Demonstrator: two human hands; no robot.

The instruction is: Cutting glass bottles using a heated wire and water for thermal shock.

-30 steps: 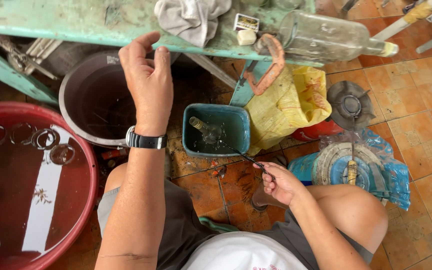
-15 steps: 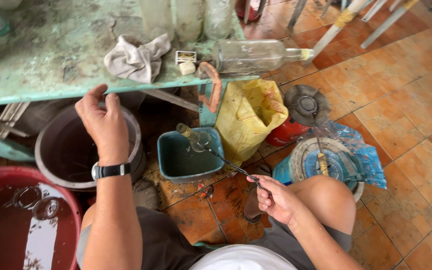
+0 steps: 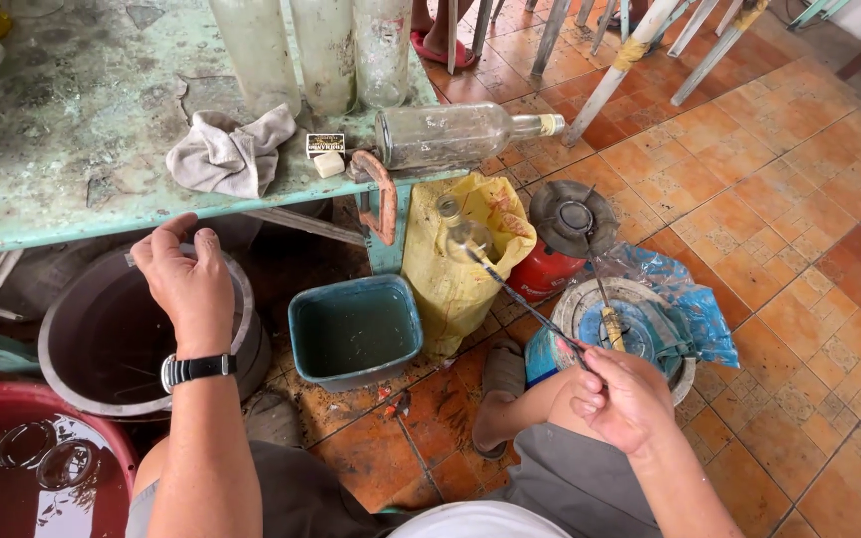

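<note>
Glass catches the light at the far end of a thin metal rod [image 3: 525,299] that the right hand [image 3: 622,397] pinches between thumb and curled fingertips, its small clear jar [image 3: 463,237] raised in the air in front of the yellow bag [image 3: 455,274] and just above the teal square tub [image 3: 356,332] of murky water. Curled over the near rim of the grey bucket [image 3: 102,344], the left hand [image 3: 187,284] with its black wristwatch [image 3: 197,369] has the fingers pressed together and hooked on the edge, below the worn green table [image 3: 62,139] where a crumpled rag [image 3: 231,151] and a clear bottle [image 3: 455,134] on its side lie. Beside the right hand stand a small red gas stove [image 3: 562,239] and a blue plastic sheet [image 3: 695,319], and a red basin [image 3: 22,463] holding glass jars in dark water sits at the lower left.
</note>
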